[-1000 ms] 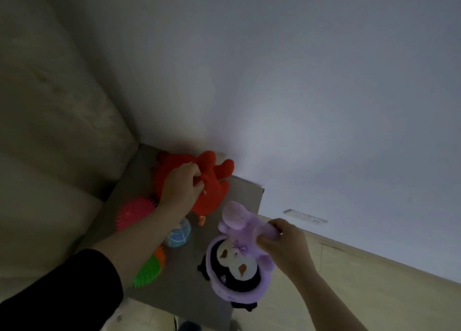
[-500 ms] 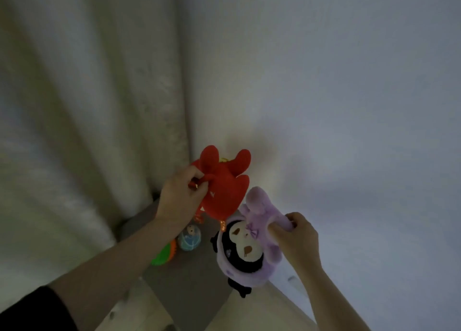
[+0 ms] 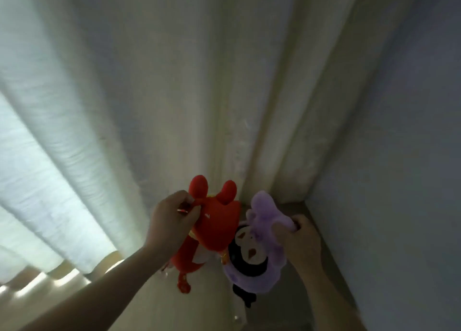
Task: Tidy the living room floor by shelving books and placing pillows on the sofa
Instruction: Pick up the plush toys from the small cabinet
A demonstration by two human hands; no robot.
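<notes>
Left: pale pleated curtain point(image 3: 104, 121), backlit, hem near the floor point(image 3: 189, 313). Left hand point(image 3: 172, 221) pinching the red plush toy point(image 3: 214, 228) near its head, fingers closed on fabric; body dangles below. Just right, touching it: purple hooded plush doll point(image 3: 259, 253), gripped at the hood by the right hand point(image 3: 299, 233), fist closed. Both toys held off the floor, in the corner by the grey wall point(image 3: 399, 156). No books, pillows, sofa or shelf in view. Judgement: carrying step; firmer hold on the bodies would stop swinging. Keep dangling parts clear of the curtain.
</notes>
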